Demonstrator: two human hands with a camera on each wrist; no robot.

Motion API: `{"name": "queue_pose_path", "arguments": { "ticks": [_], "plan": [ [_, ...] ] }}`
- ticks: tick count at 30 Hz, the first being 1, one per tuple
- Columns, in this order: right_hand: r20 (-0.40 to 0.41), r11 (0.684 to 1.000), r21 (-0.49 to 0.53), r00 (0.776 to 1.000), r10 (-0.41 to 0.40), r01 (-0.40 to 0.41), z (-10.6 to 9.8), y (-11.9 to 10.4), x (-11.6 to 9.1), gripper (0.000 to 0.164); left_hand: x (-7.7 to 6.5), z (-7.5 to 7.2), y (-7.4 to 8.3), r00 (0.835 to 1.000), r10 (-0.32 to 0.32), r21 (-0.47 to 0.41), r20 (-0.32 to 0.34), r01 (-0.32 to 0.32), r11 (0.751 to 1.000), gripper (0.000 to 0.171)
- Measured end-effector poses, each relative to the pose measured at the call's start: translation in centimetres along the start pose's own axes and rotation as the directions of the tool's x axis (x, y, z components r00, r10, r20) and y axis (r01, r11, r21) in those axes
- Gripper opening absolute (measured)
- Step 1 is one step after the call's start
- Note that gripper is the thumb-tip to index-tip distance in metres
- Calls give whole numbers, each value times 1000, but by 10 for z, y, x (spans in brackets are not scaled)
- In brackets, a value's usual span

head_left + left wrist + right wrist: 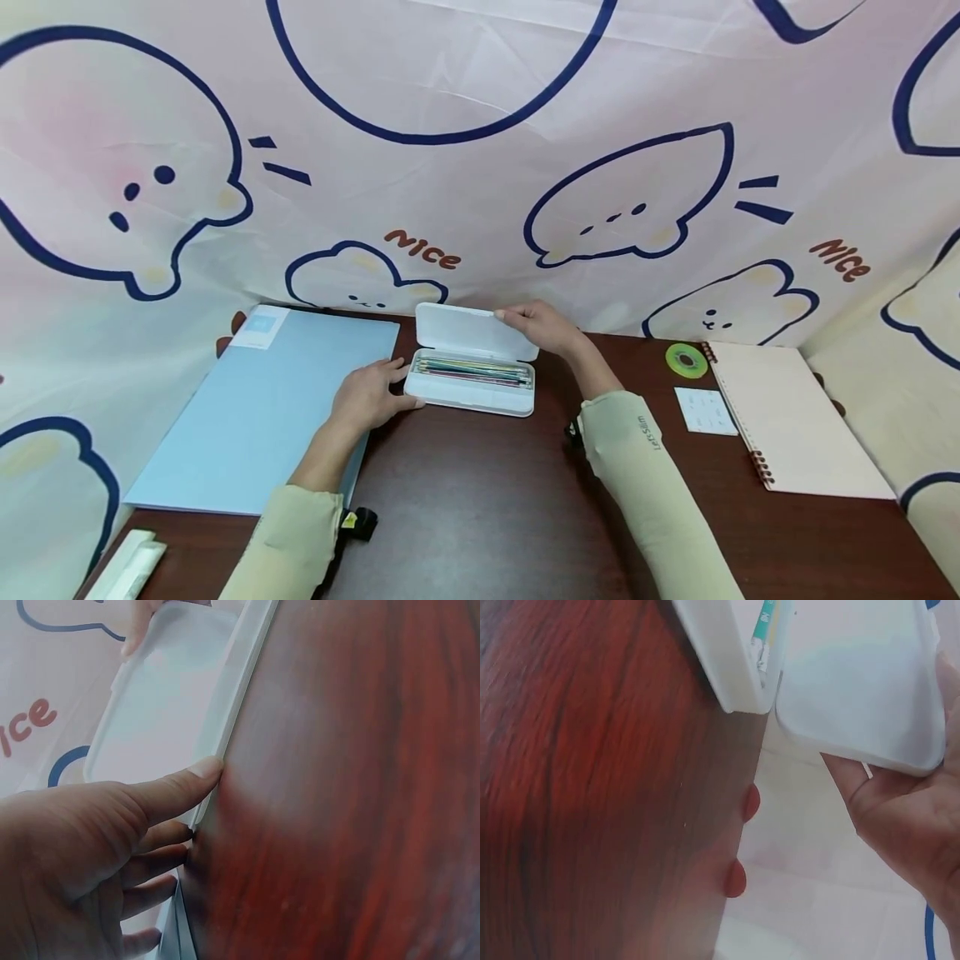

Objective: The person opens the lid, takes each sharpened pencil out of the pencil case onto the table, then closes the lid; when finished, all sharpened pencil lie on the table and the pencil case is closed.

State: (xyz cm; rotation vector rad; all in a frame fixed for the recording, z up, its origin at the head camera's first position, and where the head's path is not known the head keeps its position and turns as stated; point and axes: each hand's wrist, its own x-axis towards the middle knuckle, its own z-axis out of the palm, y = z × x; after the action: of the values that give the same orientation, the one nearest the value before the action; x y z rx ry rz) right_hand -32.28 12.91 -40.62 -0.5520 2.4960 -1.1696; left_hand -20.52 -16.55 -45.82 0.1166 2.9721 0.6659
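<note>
A white plastic pencil case [457,393] stands open on the dark wooden table, its lid [465,327] tilted up at the back. Several pencils [480,372] lie lengthwise inside, some of them green. My left hand [369,398] steadies the case at its left end, thumb at the front edge and fingers by the corner. Up at the lid's right side, my right hand [546,327] grips the edge, with the thumb over the rim and the fingers behind. In the right wrist view the hand [907,817] reaches behind the lid [862,697].
On the left lies a large light-blue folder [277,400], close beside the left hand. White wrapped packets [129,567] sit at the front left. To the right are a green tape roll [686,361], a small white card [705,410] and a spiral notebook [802,425]. A printed cloth [480,192] hangs behind the table.
</note>
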Motion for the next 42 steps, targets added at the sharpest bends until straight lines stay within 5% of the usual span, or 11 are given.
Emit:
{"name": "queue_pose_path", "arguments": {
  "ticks": [8,14,23,42],
  "plan": [
    [-128,997,-80,992,11,-22,2,6,11,42,-1,0,2,1000,9,-8,-2,-9,1000,71],
    [-271,974,-204,962,44,-103,8,7,14,50,0,0,4,1000,17,10,-10,-17,1000,70],
    [-393,945,-261,916,82,-196,14,-2,14,47,0,-1,6,1000,23,1,-14,-23,1000,70],
    [-344,967,-235,939,10,-96,11,-6,-1,50,-5,-5,4,997,66,-42,-30,-67,997,69]
  ]
}}
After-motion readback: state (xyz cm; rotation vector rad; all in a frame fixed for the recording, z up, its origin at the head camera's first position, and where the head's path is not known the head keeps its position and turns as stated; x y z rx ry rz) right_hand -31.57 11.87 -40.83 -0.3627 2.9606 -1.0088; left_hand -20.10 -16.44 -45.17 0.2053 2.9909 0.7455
